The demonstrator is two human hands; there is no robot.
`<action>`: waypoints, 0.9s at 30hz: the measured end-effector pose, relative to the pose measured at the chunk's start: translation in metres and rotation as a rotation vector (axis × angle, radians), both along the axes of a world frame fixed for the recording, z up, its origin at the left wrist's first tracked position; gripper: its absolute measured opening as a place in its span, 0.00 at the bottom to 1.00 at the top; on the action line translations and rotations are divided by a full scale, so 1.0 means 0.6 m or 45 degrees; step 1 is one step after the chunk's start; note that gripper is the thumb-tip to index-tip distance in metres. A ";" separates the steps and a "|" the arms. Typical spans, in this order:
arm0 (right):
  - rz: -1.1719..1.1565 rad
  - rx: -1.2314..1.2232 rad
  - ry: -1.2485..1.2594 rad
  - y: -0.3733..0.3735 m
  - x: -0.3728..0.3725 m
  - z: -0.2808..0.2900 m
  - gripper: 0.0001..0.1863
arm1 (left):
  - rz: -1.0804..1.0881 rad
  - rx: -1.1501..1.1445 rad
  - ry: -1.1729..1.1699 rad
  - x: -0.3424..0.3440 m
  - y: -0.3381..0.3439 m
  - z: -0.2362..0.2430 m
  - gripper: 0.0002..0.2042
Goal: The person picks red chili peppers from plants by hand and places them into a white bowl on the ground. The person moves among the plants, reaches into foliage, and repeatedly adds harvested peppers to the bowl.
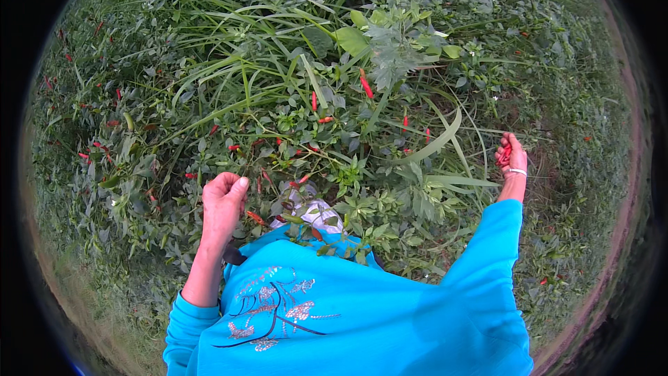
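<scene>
Item: chilli plant (306,132), low and leafy, tangled with long grass blades (229,63); the landmark for this entry. Red chillies (365,85) stood among its upper leaves, more scattered to its left and centre. Left hand (223,202), at the plant's near-left edge, was curled closed with thumb over fingers; whether it gripped a pod could not be told. Right hand (511,157), off the plant's right side, was clenched around a small bunch of picked chillies (506,154), a pale bangle (518,172) at the wrist. Blue garment (362,313) hung below the plant. Step judged: picking, mid-harvest. A next pick would call for reaching a free pod and pinching its stalk.
</scene>
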State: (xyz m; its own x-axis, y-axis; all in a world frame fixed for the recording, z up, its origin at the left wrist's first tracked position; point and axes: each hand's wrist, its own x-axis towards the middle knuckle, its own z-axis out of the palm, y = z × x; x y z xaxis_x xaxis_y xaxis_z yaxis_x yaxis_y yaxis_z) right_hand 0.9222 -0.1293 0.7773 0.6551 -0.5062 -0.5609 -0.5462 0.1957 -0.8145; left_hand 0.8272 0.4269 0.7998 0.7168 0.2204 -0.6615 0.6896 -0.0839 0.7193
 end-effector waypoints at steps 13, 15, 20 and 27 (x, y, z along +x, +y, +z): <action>0.788 -0.160 0.585 0.192 -0.059 -0.172 0.06 | -0.036 -0.012 0.016 -0.015 -0.008 0.002 0.08; 0.629 -0.163 0.387 0.198 -0.063 -0.183 0.05 | -0.049 -0.011 0.037 -0.019 -0.011 0.000 0.08; 0.446 -0.179 0.376 0.206 -0.071 -0.170 0.04 | -0.071 -0.018 0.025 -0.020 -0.015 -0.002 0.08; 0.332 -0.165 0.283 0.245 -0.072 -0.130 0.08 | -0.144 -0.022 0.012 -0.018 -0.020 -0.002 0.09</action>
State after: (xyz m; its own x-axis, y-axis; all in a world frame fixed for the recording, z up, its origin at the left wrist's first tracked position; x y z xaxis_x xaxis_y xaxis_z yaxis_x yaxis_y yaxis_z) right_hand 0.8791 0.0179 0.6990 0.6409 -0.4146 -0.6460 -0.7304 -0.0707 -0.6793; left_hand 0.8162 0.4152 0.7988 0.7302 0.1271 -0.6713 0.6832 -0.1496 0.7147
